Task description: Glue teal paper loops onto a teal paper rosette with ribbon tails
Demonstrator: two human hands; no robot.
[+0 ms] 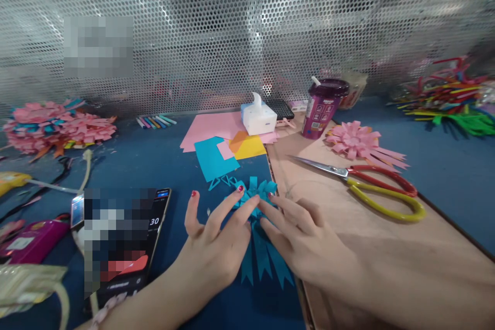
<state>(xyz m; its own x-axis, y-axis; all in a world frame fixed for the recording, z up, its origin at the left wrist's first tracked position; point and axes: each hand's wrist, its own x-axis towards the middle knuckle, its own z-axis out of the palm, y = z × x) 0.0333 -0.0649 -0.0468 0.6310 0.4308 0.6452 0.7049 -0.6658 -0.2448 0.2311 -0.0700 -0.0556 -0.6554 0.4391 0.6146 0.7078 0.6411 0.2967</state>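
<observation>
A blue paper flower (266,189) with curled petals lies at the seam between the dark blue table and a tan board. Its long notched blue tails hang towards me. My left hand (220,245) grips its left side with thumb and index finger, the thumb partly hidden, while the other fingers spread outwards. From the right, my right hand (309,245) closes on the same flower, its fingertips meeting those of the left. Just beyond the flower are folded blue paper strips (223,181) and a blue paper sheet (216,159).
Scissors (344,171) rest on the board (348,263), near a finished pink paper flower (353,139) and a purple cup (324,108). A tissue pack (259,118) sits on pink sheets. Left are a phone (157,227) and pink paper flowers (42,126). Perforated metal (216,51) stands behind.
</observation>
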